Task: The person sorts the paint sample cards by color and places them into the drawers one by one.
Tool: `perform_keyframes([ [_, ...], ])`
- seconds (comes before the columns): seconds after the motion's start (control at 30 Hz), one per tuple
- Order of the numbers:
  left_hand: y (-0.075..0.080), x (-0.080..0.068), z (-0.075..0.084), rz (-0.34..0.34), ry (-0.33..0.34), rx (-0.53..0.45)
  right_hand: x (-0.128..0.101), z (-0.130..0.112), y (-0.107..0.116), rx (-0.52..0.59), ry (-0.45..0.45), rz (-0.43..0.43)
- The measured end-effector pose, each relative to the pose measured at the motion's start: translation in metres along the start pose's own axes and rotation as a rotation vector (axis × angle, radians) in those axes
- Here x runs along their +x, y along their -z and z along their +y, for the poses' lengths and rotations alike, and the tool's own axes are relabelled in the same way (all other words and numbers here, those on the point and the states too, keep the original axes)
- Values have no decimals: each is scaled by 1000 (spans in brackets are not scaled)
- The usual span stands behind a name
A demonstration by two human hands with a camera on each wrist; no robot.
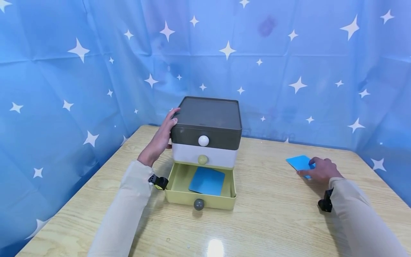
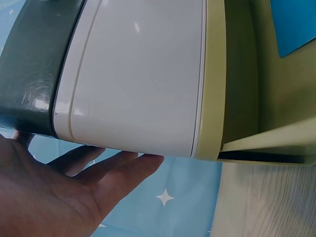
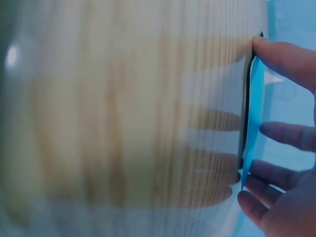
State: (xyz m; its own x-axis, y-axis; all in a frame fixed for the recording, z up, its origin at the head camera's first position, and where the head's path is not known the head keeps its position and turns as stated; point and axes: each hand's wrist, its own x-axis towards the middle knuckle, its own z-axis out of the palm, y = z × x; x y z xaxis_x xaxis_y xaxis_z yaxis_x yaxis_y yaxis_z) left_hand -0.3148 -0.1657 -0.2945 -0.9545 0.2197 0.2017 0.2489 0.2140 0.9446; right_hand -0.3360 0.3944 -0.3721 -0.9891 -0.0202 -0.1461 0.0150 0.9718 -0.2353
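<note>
- Steadying the drawer unit: left hand laid flat against the unit's left wall, fingers straight and relaxed, thumb on the edge of the dark top tier; nothing gripped.
- Seen from the left wrist: fingers extended along the white middle tier, with the dark tier to one side and the yellow-green base to the other.
- Bottom drawer pulled fully forward of the unit, grey knob toward the viewer; middle and top drawers closed.
- Blue card in drawer lying flat on the drawer floor, slightly skewed against the drawer walls.
- Second blue card on the tabletop, well to the right of the unit, partly under the right hand.
- Right hand curled over the near edge of that card; from the right wrist, thumb at one end of the card edge and fingertips along the other side, the edge tipped up off the wood. Judged as a light pinch in progress rather than a secure hold.
- Step in hand, as judged: picking the card off the tabletop, drawer already open to the left.
- Next move likely to call for a firmer thumb-and-finger pinch, a lift clear of the wood, then a carry leftward toward the unit's open drawer.
- Card nearly square, so no marked long axis; one corner pointing away toward the blue starred backdrop, face roughly flat apart from the raised edge.
</note>
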Motion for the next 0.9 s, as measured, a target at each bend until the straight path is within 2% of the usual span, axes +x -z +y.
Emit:
perform_keyframes([
  [0.5, 0, 0, -3, -5, 13, -11, -5, -13, -2, -72, 130, 72],
  [0.67, 1, -1, -2, 0, 11, -2, -13, -27, -2, -79, 205, 79],
  [0.9, 2, 1, -2, -2, 4, 7, -35, -56, -2, -76, 283, 80],
])
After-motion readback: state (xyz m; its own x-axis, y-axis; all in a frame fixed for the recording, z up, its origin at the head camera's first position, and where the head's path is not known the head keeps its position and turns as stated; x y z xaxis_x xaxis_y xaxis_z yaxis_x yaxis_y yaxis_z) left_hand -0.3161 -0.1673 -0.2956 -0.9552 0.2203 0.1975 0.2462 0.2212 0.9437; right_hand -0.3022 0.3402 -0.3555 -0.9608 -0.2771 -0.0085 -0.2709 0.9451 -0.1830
